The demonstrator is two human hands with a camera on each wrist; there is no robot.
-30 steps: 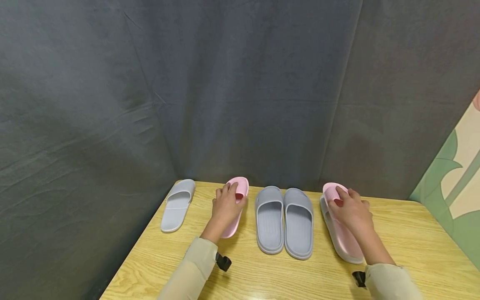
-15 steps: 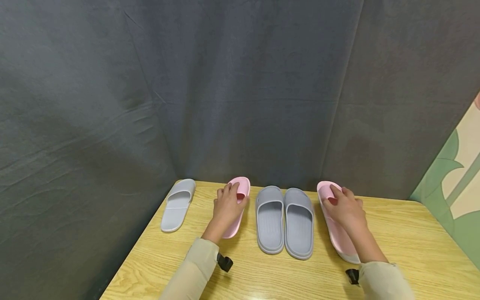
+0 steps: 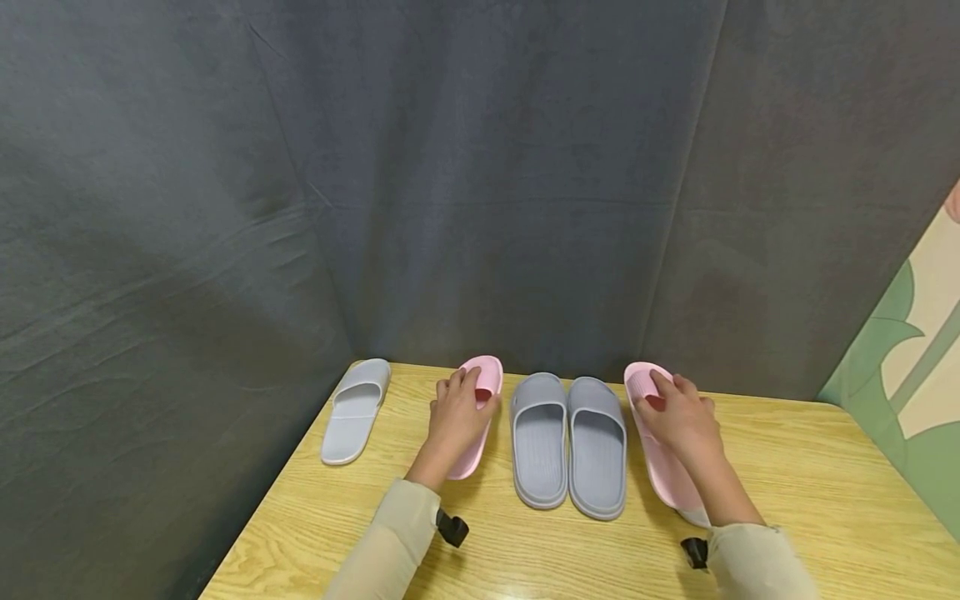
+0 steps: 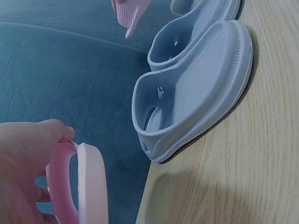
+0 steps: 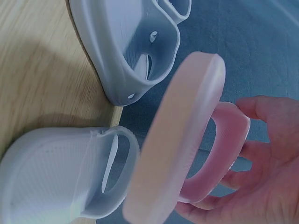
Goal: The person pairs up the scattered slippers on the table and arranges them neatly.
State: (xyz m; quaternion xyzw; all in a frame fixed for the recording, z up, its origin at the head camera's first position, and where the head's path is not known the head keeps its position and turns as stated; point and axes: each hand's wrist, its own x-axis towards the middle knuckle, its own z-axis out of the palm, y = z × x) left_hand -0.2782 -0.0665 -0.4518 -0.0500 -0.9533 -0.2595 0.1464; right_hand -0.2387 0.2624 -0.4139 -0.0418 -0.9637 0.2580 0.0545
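Observation:
My left hand (image 3: 456,417) grips a pink slipper (image 3: 491,372) by its strap, thumb on the near side in the left wrist view. That slipper is held off the table. My right hand (image 3: 686,425) holds the other pink slipper (image 3: 666,475) by its strap, raised with the sole turned sideways in the right wrist view. Below it lies a light grey slipper (image 5: 51,172), mostly covered in the head view except for its heel. Between the hands, two darker grey slippers (image 3: 540,450) stand side by side, toes toward the curtain.
Another light grey slipper (image 3: 350,437) lies at the table's left edge. The wooden table (image 3: 825,475) ends at the back against a dark curtain (image 3: 525,183). A wall with painted leaves (image 3: 885,358) borders the right side.
My right hand has moved left with its pink slipper, off the line of the light grey one and closer to the grey pair. The left hand with its slipper has shifted slightly right.

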